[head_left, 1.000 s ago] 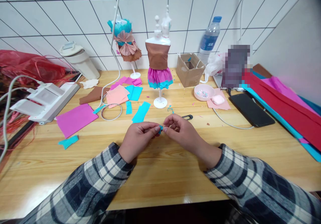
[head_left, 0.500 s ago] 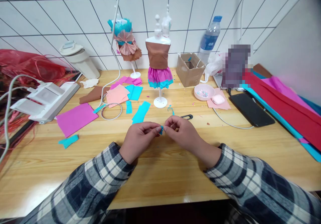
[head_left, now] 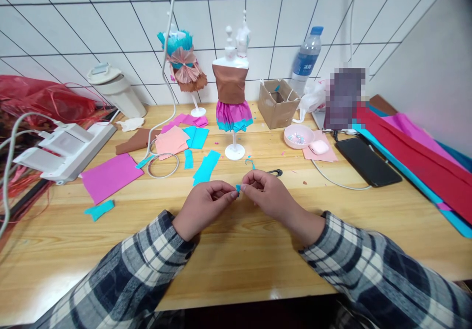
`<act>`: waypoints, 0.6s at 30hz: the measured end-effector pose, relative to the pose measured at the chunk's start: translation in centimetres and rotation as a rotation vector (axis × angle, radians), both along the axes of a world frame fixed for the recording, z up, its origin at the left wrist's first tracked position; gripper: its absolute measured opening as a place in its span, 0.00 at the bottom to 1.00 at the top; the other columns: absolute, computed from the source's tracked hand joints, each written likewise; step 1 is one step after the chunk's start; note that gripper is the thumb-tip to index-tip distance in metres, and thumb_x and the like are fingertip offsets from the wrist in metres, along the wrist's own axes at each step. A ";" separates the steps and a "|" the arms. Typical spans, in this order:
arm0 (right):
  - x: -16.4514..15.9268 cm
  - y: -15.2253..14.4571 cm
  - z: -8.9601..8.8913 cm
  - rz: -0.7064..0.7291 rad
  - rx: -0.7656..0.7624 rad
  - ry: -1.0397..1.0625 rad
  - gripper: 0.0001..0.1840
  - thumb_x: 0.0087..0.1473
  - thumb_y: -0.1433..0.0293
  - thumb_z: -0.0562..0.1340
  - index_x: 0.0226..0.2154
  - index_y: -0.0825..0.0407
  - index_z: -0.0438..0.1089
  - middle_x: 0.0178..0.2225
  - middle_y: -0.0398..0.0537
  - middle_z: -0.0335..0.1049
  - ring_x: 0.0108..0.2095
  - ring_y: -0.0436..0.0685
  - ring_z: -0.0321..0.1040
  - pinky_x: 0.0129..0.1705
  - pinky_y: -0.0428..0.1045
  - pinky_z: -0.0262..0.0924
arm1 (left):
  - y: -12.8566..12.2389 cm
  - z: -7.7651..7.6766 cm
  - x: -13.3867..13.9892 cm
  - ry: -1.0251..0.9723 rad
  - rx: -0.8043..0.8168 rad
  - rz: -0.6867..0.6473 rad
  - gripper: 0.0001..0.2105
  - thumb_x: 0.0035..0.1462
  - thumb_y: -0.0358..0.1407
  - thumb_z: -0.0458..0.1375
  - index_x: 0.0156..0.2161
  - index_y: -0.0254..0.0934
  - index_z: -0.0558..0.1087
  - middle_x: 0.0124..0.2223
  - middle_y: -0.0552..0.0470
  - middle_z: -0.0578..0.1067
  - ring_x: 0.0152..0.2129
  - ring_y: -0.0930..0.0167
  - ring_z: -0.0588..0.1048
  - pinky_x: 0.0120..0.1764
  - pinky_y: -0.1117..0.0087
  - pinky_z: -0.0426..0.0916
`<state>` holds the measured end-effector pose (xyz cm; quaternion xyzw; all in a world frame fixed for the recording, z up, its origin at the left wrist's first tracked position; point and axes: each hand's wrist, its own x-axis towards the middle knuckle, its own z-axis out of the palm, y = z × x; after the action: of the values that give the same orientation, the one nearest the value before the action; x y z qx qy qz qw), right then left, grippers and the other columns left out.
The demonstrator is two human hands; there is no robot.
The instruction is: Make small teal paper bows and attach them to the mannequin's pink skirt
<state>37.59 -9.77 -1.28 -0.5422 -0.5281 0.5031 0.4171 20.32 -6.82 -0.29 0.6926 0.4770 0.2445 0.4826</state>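
A small scrap of turquoise crepe paper (head_left: 238,188) is pinched between the fingertips of my left hand (head_left: 207,202) and my right hand (head_left: 271,195). Both hands are closed, thumbs against fingers, and much of the scrap is hidden by them. Just beyond them stands a small white mannequin (head_left: 235,152) dressed in a brown top (head_left: 230,84) and a magenta skirt (head_left: 233,111) with a turquoise hem. Partly behind my right hand lie black-handled scissors (head_left: 276,172). Turquoise paper strips (head_left: 206,167) rest beyond my left hand.
Left: a magenta sheet (head_left: 110,177), a power strip (head_left: 73,152) and a tumbler (head_left: 120,93). Behind: a second decorated mannequin (head_left: 187,68), a cardboard box (head_left: 276,110) and a water bottle (head_left: 308,58). Right: a pink bead bowl (head_left: 298,139), a phone (head_left: 368,162) and red paper (head_left: 416,157).
The fingertips have shifted slightly around the turquoise scrap, and less of it shows now. The whole view has moved a little; things on the table stay in place.
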 end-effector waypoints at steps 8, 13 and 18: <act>0.0 -0.2 -0.2 0.023 -0.045 0.059 0.14 0.50 0.62 0.63 0.37 0.53 0.69 0.29 0.44 0.68 0.23 0.47 0.61 0.18 0.42 0.58 | 0.2 0.1 -0.3 -0.058 0.013 0.099 0.15 0.50 0.46 0.62 0.27 0.34 0.77 0.24 0.52 0.76 0.21 0.73 0.69 0.25 0.74 0.64; -0.1 -0.1 -0.4 0.015 0.047 -0.076 0.10 0.48 0.65 0.64 0.32 0.53 0.73 0.27 0.44 0.71 0.23 0.47 0.62 0.23 0.44 0.59 | 0.0 0.1 -0.2 -0.005 0.131 0.084 0.15 0.52 0.46 0.60 0.27 0.34 0.75 0.25 0.52 0.75 0.23 0.73 0.69 0.27 0.74 0.64; 0.1 -0.1 0.0 -0.016 0.050 -0.102 0.09 0.50 0.66 0.62 0.32 0.53 0.74 0.27 0.44 0.72 0.22 0.48 0.61 0.23 0.44 0.58 | 0.0 0.1 0.0 0.025 0.170 0.065 0.14 0.52 0.45 0.60 0.28 0.35 0.75 0.26 0.51 0.76 0.24 0.72 0.70 0.28 0.74 0.64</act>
<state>37.73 -9.88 -1.29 -0.5607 -0.5567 0.4583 0.4070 20.31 -6.80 -0.17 0.7182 0.4827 0.2908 0.4081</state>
